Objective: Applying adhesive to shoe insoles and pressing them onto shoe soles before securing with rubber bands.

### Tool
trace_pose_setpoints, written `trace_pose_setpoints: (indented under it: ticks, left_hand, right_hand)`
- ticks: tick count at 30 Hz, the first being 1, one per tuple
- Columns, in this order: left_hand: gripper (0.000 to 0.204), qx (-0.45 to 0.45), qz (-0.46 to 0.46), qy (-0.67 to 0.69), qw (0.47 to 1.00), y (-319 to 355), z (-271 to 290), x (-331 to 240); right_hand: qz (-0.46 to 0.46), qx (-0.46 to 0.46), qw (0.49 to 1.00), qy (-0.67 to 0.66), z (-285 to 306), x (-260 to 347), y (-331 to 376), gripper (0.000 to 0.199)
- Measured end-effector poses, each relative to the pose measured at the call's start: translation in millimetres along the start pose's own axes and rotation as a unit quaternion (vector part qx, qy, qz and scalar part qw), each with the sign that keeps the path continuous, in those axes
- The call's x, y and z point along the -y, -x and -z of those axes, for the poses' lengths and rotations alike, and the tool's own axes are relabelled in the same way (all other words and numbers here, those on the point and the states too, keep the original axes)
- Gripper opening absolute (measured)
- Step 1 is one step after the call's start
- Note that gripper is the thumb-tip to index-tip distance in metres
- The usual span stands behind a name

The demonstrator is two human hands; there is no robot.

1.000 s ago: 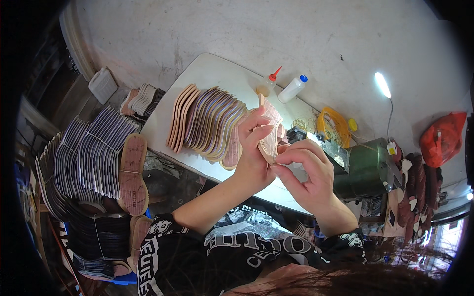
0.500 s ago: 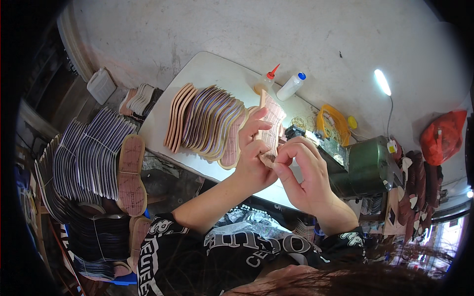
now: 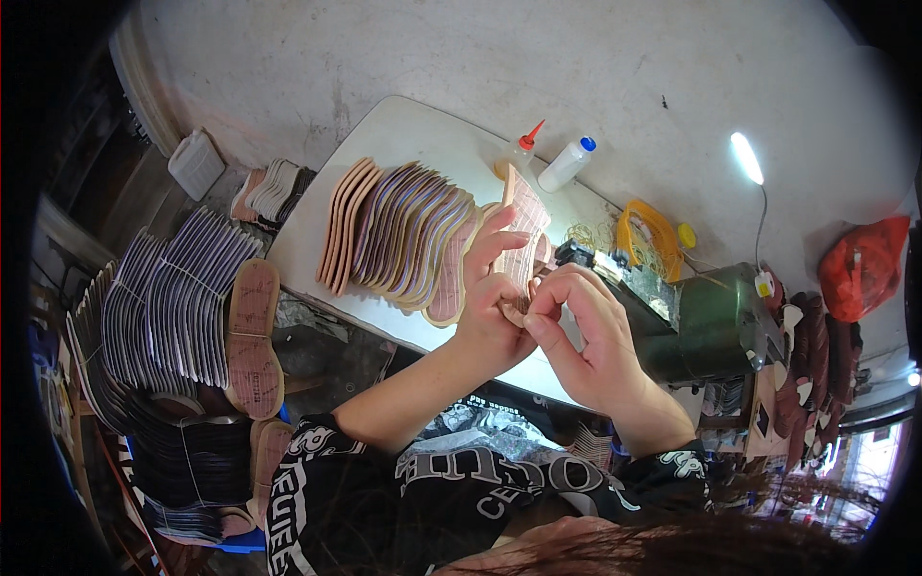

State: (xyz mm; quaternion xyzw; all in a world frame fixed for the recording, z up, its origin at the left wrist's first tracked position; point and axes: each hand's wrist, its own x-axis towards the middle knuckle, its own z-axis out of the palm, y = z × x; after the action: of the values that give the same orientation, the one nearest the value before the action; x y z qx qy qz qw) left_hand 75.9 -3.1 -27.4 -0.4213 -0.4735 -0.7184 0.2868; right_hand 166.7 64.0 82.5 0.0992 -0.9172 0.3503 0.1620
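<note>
My left hand [image 3: 490, 307] is closed around the near end of a pale pink insole [image 3: 524, 226] with lines marked on it. The insole stands tilted above the table, its far end pointing away from me. With thumb and forefinger pinched at that same near end, my right hand [image 3: 584, 322] touches the insole's edge close to my left fingertips. What lies exactly between the fingertips is too small to make out. Just left of my left hand, a row of stacked insoles [image 3: 408, 235] leans across the white table [image 3: 399, 120].
Bundled insoles [image 3: 192, 298] are piled at the left. A red-tipped bottle [image 3: 525, 144] and a white blue-capped bottle [image 3: 567, 165] stand at the table's back. To the right are a yellow basket [image 3: 653, 235], a green machine [image 3: 720, 322], a lit lamp [image 3: 746, 158] and a red bag [image 3: 864, 269].
Both hands and the insole have shifted slightly left. The fingers stay pinched at the insole's near end, and the stacks look the same.
</note>
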Motion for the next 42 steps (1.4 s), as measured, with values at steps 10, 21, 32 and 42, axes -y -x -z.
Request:
trace_pose_setpoints:
  ticks: [10, 21, 32, 42]
  left_hand:
    - [0.054, 0.011, -0.002, 0.003, 1.000, 1.0, 0.3, 2.2]
    - [0.047, 0.012, 0.007, 0.004, 1.000, -1.7, 1.3, 2.1]
    - [0.050, 0.038, 0.006, -0.017, 0.999, -7.4, 6.5, -1.1]
    - [0.048, 0.017, 0.040, 0.021, 0.999, 1.1, 1.2, 0.6]
  right_hand:
    - [-0.014, 0.059, 0.998, 0.025, 10.3, 6.2, -2.0, 0.015]
    - [0.038, 0.030, 0.990, 0.132, 6.2, 6.2, -3.1, 0.017]
    - [0.055, 0.012, 0.989, 0.139, 1.6, 2.2, -3.4, 0.014]
    - [-0.061, 0.056, 0.996, -0.019, 7.4, -8.0, -11.5, 0.012]
